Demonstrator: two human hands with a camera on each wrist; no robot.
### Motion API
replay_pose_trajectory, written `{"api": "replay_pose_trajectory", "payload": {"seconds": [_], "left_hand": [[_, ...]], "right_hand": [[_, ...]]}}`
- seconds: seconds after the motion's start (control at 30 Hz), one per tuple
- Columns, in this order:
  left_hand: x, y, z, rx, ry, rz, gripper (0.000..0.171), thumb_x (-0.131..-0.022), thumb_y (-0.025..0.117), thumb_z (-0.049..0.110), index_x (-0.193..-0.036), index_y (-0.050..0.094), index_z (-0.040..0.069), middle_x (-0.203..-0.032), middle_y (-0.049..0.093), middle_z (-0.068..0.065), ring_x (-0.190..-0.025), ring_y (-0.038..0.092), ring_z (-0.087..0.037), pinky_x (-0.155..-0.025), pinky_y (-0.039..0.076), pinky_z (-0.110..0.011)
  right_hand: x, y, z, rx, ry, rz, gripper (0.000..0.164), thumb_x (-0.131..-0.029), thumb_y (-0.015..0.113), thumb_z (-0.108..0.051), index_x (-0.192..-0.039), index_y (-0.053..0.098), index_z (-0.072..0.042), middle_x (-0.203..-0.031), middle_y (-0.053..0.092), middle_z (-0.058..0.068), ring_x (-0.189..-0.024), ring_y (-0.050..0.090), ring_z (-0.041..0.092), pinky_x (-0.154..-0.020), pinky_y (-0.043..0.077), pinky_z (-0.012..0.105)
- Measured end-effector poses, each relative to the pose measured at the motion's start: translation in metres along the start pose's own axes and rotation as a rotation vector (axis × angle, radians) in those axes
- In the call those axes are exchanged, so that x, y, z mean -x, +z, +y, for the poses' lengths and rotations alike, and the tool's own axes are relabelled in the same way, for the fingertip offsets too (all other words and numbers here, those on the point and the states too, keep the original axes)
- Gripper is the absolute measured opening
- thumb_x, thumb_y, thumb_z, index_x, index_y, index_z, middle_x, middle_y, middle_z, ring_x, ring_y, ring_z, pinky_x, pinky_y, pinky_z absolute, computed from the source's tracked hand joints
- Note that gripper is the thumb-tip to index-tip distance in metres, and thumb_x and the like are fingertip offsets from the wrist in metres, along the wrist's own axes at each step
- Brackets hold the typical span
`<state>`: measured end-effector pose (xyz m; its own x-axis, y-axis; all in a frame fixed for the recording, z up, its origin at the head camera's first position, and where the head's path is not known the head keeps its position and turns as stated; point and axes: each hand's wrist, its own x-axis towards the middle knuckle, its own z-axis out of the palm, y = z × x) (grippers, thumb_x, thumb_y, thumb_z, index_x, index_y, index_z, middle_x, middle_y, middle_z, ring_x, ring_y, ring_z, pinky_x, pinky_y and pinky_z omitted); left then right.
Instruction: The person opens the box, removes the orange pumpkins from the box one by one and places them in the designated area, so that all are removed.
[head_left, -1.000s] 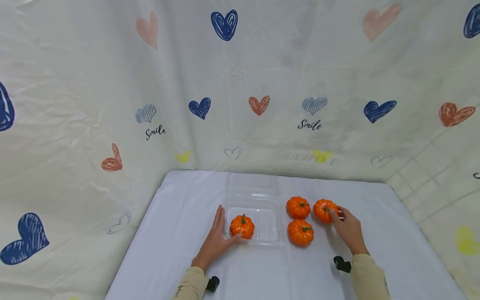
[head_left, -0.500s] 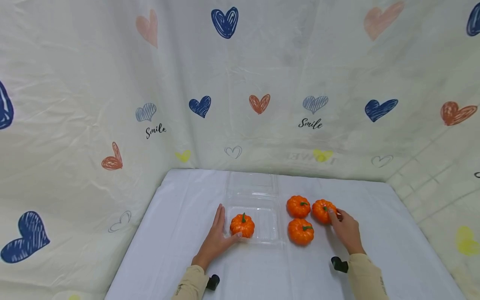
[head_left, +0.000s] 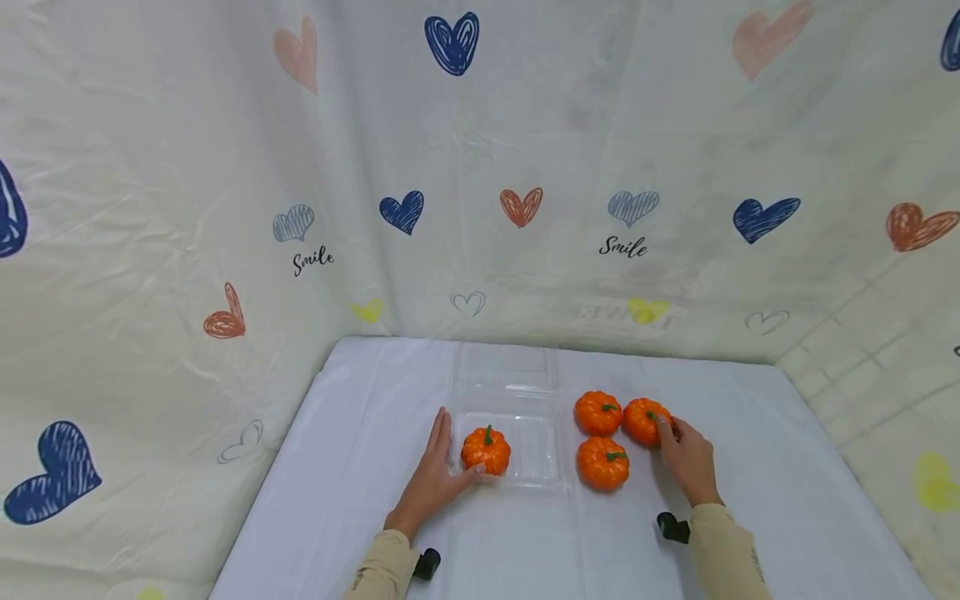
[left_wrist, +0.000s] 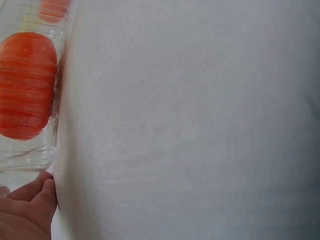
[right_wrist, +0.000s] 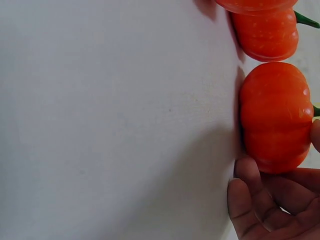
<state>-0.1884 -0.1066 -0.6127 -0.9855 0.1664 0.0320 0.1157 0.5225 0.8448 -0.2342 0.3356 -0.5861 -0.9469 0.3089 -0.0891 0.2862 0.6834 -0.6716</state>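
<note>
In the head view, my left hand (head_left: 435,477) rests along the left side and front corner of a clear plastic clamshell container (head_left: 536,442), its fingers straight. One small orange pumpkin (head_left: 483,452) with a green stem sits in the container's left half; through the clear wall it shows as an orange shape (left_wrist: 27,85) in the left wrist view. On the right, my right hand (head_left: 688,458) grips another pumpkin (head_left: 643,422), thumb on top and fingers at its near right side. That pumpkin stands on the table in the right wrist view, beside its neighbours.
Two more pumpkins stand between the container and my right hand, a back one (head_left: 597,413) and a front one (head_left: 603,464). The container's lid (head_left: 506,367) lies folded open toward the back. A white cloth covers the table (head_left: 510,542); a heart-patterned curtain (head_left: 555,142) hangs behind.
My right hand and its pumpkin have shifted slightly left, closer to the other two pumpkins. The left hand and the container stay where they were.
</note>
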Motion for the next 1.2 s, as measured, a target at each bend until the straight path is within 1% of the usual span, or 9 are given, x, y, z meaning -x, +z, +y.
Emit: {"api": "replay_pose_trajectory", "payload": {"seconds": [0.23,0.33,0.43,0.53,0.63,0.73,0.77,0.93,1.2], "left_hand": [[-0.001,0.001,0.001,0.005,-0.022,-0.005,0.121,-0.090,0.076,0.067,-0.174,0.007,0.014,-0.180,-0.001,0.001,-0.163,0.014,-0.031,-0.124,0.027,-0.060],[-0.002,0.002,-0.001,0.004,-0.020,0.000,0.122,-0.089,0.076,0.068,-0.174,0.007,0.014,-0.180,0.000,0.001,-0.163,0.015,-0.032,-0.124,0.027,-0.061],[-0.003,0.002,-0.002,0.007,-0.013,0.005,0.122,-0.089,0.076,0.068,-0.174,0.008,0.013,-0.180,0.000,0.001,-0.163,0.016,-0.033,-0.124,0.028,-0.061],[-0.003,0.002,-0.003,0.009,-0.007,0.007,0.121,-0.089,0.076,0.067,-0.174,0.008,0.013,-0.180,0.000,0.001,-0.163,0.016,-0.032,-0.124,0.028,-0.060],[-0.002,0.002,-0.003,0.014,0.000,0.009,0.122,-0.089,0.077,0.067,-0.174,0.008,0.012,-0.180,0.000,0.000,-0.163,0.016,-0.032,-0.124,0.027,-0.060],[-0.002,0.003,-0.004,0.015,0.000,0.007,0.122,-0.089,0.077,0.067,-0.174,0.008,0.012,-0.180,0.000,0.000,-0.163,0.016,-0.032,-0.124,0.027,-0.060],[-0.002,0.003,-0.004,0.016,-0.001,0.007,0.122,-0.089,0.077,0.067,-0.174,0.008,0.012,-0.180,0.000,0.001,-0.163,0.016,-0.032,-0.124,0.027,-0.060],[-0.001,0.004,-0.005,0.020,0.000,0.009,0.122,-0.089,0.077,0.067,-0.174,0.008,0.012,-0.180,0.000,0.001,-0.163,0.016,-0.032,-0.124,0.028,-0.061],[-0.001,0.003,-0.003,0.019,0.015,0.010,0.121,-0.090,0.076,0.067,-0.173,0.008,0.011,-0.180,-0.001,0.001,-0.163,0.016,-0.032,-0.124,0.027,-0.060]], "right_hand": [[0.004,0.001,-0.001,-0.085,0.031,0.085,0.072,-0.117,0.029,-0.046,-0.151,0.047,0.015,-0.149,0.052,0.038,-0.135,0.051,0.053,-0.111,0.045,0.065],[0.005,0.000,-0.002,-0.116,0.049,0.099,0.074,-0.116,0.026,-0.048,-0.154,0.043,0.014,-0.152,0.049,0.037,-0.135,0.050,0.052,-0.112,0.045,0.065],[0.005,-0.001,-0.004,-0.137,0.068,0.096,0.077,-0.116,0.025,-0.050,-0.159,0.036,0.012,-0.157,0.043,0.037,-0.139,0.046,0.053,-0.114,0.042,0.065],[0.005,-0.003,-0.007,-0.163,0.063,0.081,0.079,-0.115,0.025,-0.053,-0.164,0.028,0.008,-0.161,0.037,0.037,-0.142,0.042,0.055,-0.116,0.038,0.066],[0.005,-0.005,-0.009,-0.200,0.051,0.037,0.082,-0.113,0.026,-0.058,-0.169,0.018,0.001,-0.171,0.019,0.033,-0.150,0.033,0.055,-0.120,0.031,0.067],[0.006,-0.007,-0.013,-0.229,0.044,-0.012,0.084,-0.112,0.027,-0.062,-0.172,0.005,-0.007,-0.177,-0.002,0.023,-0.156,0.021,0.054,-0.122,0.025,0.066],[0.007,-0.008,-0.014,-0.238,0.042,-0.022,0.085,-0.112,0.028,-0.062,-0.172,0.002,-0.009,-0.177,-0.007,0.020,-0.157,0.019,0.053,-0.122,0.024,0.066],[0.010,-0.012,-0.026,-0.266,-0.010,-0.047,0.088,-0.111,0.030,-0.064,-0.172,-0.005,-0.012,-0.177,-0.013,0.016,-0.157,0.017,0.053,-0.123,0.022,0.066],[0.017,-0.016,-0.046,-0.321,-0.074,-0.095,0.089,-0.111,0.035,-0.064,-0.172,-0.009,-0.017,-0.177,-0.016,0.010,-0.159,0.014,0.051,-0.124,0.021,0.065]]}}
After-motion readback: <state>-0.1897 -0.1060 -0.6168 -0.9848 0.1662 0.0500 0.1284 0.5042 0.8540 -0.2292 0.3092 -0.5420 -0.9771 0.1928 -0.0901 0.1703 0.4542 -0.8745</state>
